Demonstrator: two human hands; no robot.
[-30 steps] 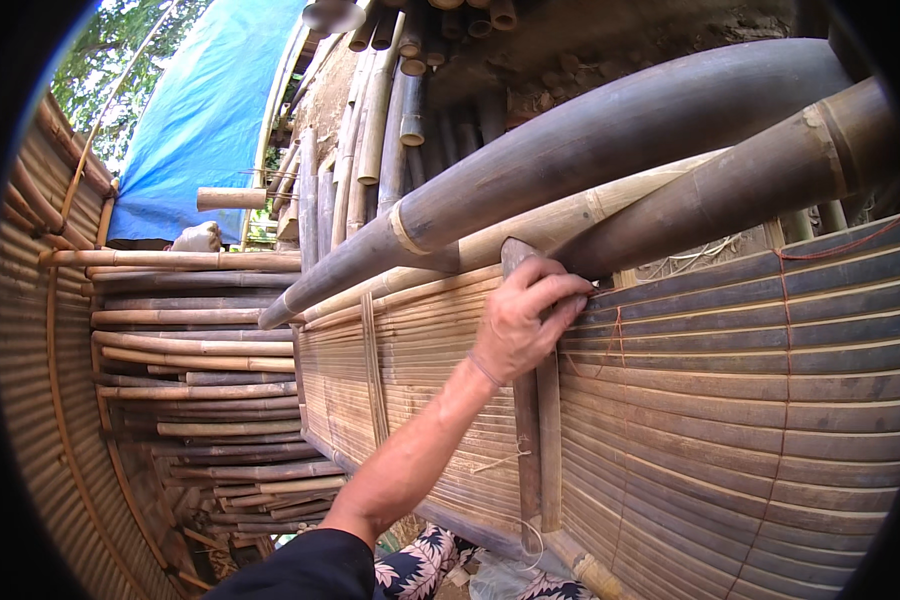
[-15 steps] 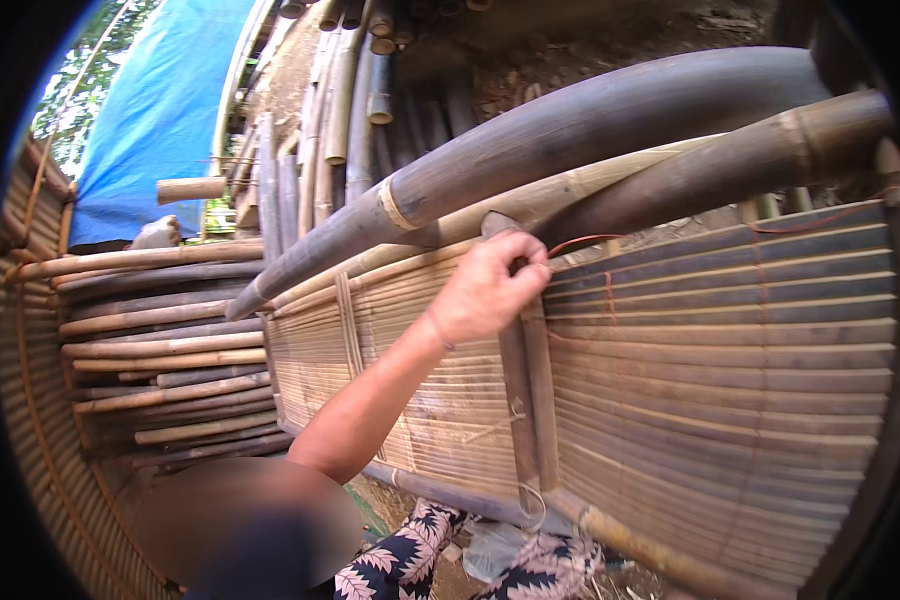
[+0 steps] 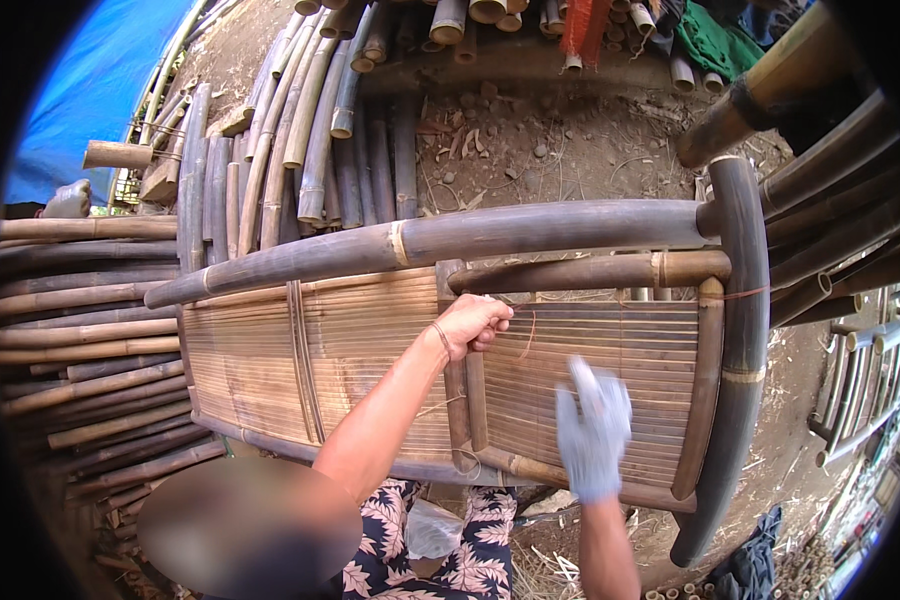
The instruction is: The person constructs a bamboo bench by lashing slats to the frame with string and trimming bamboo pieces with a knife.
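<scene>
A long bamboo bench or lounger with a slatted panel [image 3: 590, 400] lies across in front of me, framed by dark thick poles. My left hand [image 3: 473, 325], bare, is closed in a pinch beside the short upright bamboo divider, at the panel's far edge. Between its fingertips is a thin red cord [image 3: 532, 335], whose loose strand curves over the slats. Wearing a pale grey-blue glove, my right hand [image 3: 592, 430] hovers over the right-hand slats, blurred by motion, its fingers stretched and apart. It appears to hold nothing.
Bamboo poles [image 3: 100, 340] are stacked at the left, and more poles [image 3: 315, 150] lie beyond the bench. A thick curved rail [image 3: 560, 228] runs along the bench's far side. Dark poles [image 3: 840, 220] lean at the right. A clear plastic bag [image 3: 432, 530] rests near my legs.
My view has shifted back and right, showing the bench's right end. The gloved right hand has come into view over the slats. My left hand remains at the divider, still pinching.
</scene>
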